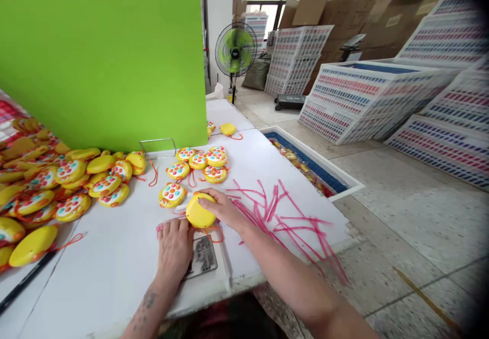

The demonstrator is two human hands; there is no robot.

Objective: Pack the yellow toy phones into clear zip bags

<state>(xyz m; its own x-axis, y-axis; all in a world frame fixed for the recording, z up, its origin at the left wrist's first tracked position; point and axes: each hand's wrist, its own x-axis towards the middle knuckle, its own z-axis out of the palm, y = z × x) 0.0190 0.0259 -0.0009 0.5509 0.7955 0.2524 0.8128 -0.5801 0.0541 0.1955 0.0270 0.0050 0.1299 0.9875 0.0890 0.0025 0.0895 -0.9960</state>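
My right hand point(219, 205) grips a yellow disc-shaped toy point(200, 210), its plain back facing up and an orange cord loop hanging from it. My left hand point(174, 242) is beside it, fingers bent and pressed together on the left side of a clear plastic bag point(204, 255) with black print. Something pink shows at its fingertips; what it is I cannot make out. Just behind the hands lies a toy with colored dots on a white face point(172, 195). A small group of similar toys point(197, 161) sits farther back.
A large pile of yellow toys point(72, 207) covers the left side of the table. Pink strips point(273, 209) lie scattered at right. A green board point(103, 64) stands at the back. Beside the table is a crate point(346, 189) with packed toys; stacked crates point(344, 94) and a fan point(236, 53) stand beyond.
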